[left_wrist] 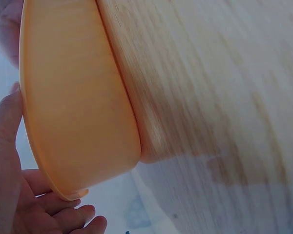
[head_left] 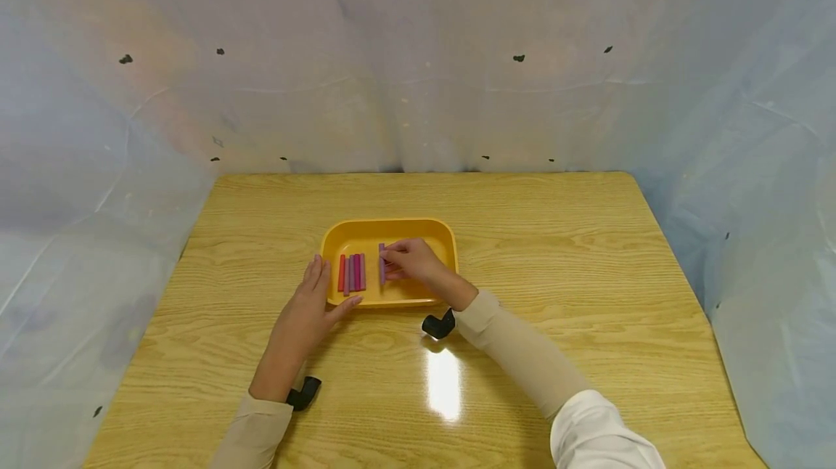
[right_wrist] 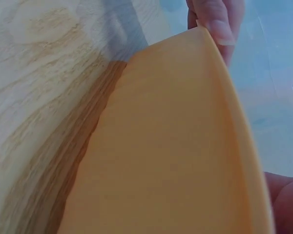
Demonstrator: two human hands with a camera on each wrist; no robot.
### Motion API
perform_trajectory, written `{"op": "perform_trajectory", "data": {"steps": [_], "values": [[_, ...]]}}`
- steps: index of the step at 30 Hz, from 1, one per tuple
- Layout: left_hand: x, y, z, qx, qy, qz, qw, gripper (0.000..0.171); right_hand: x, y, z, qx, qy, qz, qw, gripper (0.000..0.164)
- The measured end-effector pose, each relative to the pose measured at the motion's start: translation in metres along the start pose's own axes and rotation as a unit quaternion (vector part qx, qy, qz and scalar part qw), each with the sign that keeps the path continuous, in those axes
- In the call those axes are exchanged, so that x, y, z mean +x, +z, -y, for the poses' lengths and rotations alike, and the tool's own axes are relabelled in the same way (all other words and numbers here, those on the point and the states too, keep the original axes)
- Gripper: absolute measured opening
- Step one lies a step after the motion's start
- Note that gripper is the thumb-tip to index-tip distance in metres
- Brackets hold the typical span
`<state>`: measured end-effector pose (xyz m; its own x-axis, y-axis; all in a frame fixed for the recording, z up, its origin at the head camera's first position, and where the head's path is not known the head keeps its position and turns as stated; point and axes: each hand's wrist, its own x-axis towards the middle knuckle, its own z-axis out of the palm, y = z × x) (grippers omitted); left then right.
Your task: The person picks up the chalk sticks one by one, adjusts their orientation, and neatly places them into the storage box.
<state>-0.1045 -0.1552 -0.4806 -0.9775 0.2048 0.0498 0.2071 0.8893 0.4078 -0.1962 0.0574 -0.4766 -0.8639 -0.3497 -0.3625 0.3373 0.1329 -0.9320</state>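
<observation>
A shallow yellow-orange tray (head_left: 366, 231) sits on the table. My right hand (head_left: 418, 264) reaches into it and pinches a slim purple stick (head_left: 382, 275), held roughly in line with the tray's short sides. To the left of it, several similar sticks lie side by side: a red stick (head_left: 341, 274) outermost, then purple and magenta sticks (head_left: 357, 273). My left hand (head_left: 307, 315) rests at the tray's front left corner, fingers along the left side and thumb at the front rim. In the right wrist view, the tray's wall (right_wrist: 161, 131) hides the sticks.
The wood-grain table (head_left: 555, 251) extends around the tray on all sides. Pale sheeting (head_left: 405, 55) with dark marks surrounds the back and sides. Black wrist pieces (head_left: 439, 324) stick out beside both forearms. Light glares off the tabletop in front of the tray.
</observation>
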Motion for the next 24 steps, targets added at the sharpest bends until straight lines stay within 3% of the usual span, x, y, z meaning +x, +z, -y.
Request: {"op": "perform_trajectory", "data": {"steps": [10,24], "values": [[0.000,0.000,0.000,-0.002,-0.001,0.001,1.0000,0.097,0.014,0.012,-0.005,-0.033,0.010,-0.012,0.999,0.027],[0.000,0.000,0.000,0.005,0.006,-0.005,1.0000,0.097,0.021,0.024,-0.007,-0.034,0.025,-0.012,0.999,0.026]]}}
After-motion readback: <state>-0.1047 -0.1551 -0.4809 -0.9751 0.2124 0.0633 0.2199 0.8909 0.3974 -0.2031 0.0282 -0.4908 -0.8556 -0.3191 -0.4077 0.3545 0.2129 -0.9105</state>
